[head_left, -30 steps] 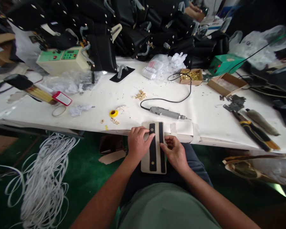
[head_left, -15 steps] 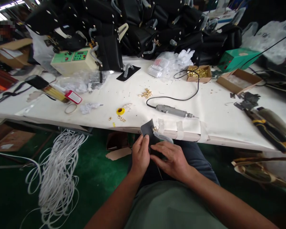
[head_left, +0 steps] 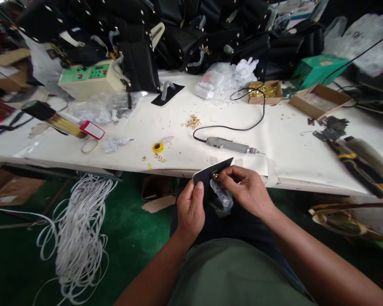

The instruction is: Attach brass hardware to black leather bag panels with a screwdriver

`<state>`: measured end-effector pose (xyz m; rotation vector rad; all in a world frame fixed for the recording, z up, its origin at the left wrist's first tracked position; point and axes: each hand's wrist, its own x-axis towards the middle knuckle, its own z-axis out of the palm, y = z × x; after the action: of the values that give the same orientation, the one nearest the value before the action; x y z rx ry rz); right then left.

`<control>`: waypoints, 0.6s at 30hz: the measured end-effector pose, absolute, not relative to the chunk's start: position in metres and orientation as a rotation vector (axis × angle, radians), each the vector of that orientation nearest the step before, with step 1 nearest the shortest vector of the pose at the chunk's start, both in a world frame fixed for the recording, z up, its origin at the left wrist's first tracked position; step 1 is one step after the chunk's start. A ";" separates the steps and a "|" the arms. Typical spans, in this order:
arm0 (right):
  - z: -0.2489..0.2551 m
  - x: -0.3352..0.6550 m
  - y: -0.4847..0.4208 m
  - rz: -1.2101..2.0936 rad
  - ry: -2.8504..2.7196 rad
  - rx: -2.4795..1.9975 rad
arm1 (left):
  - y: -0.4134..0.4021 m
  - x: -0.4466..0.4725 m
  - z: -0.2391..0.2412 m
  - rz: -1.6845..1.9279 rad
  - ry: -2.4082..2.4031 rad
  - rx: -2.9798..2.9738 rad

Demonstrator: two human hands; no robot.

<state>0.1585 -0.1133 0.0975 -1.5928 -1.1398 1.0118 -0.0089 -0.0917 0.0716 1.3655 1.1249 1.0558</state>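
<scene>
My left hand [head_left: 191,208] grips the lower left edge of a black leather piece [head_left: 210,172] held up in front of the table edge. A plastic-wrapped handle [head_left: 222,196] hangs from a small gold fitting [head_left: 215,176] on that piece. My right hand [head_left: 247,187] pinches the gold fitting with thumb and fingertips. Both hands hover over my lap, just below the white table [head_left: 178,140].
A grey corded rotary tool [head_left: 231,145] lies just beyond my hands. Gold hardware [head_left: 192,122], a yellow tape roll [head_left: 158,148], a box of gold parts [head_left: 264,91], pliers [head_left: 354,163] and a control box [head_left: 87,78] sit on the table. Black bags [head_left: 191,29] pile up behind. White cord coils [head_left: 73,238] lie on the green floor.
A beige panel with black strips lay flat under both hands a second ago. Now I hold a black piece upright, and my right hand has moved up to pinch its gold fitting.
</scene>
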 end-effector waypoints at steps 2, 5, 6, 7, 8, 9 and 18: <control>0.099 0.160 -0.115 1.102 -1.129 -1.579 | -0.092 -0.009 0.074 1.038 1.128 1.373; 0.104 0.163 -0.116 1.022 -1.227 -1.611 | -0.093 -0.007 0.080 1.012 1.136 1.408; 0.106 0.163 -0.117 0.990 -1.263 -1.628 | -0.093 -0.007 0.083 1.012 1.137 1.417; 0.108 0.164 -0.118 0.975 -1.289 -1.639 | -0.094 -0.006 0.085 1.017 1.137 1.422; 0.109 0.165 -0.119 0.980 -1.302 -1.641 | -0.094 -0.005 0.086 1.025 1.138 1.422; 0.110 0.165 -0.120 1.003 -1.304 -1.631 | -0.095 -0.004 0.088 1.032 1.140 1.420; 0.102 0.153 -0.124 1.349 -0.909 -1.397 | -0.103 -0.001 0.080 1.096 1.168 1.324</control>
<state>0.1534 -0.1242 0.1016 -1.3973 -0.9089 1.3490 -0.0013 -0.1034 0.0803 1.3243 1.1678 1.0964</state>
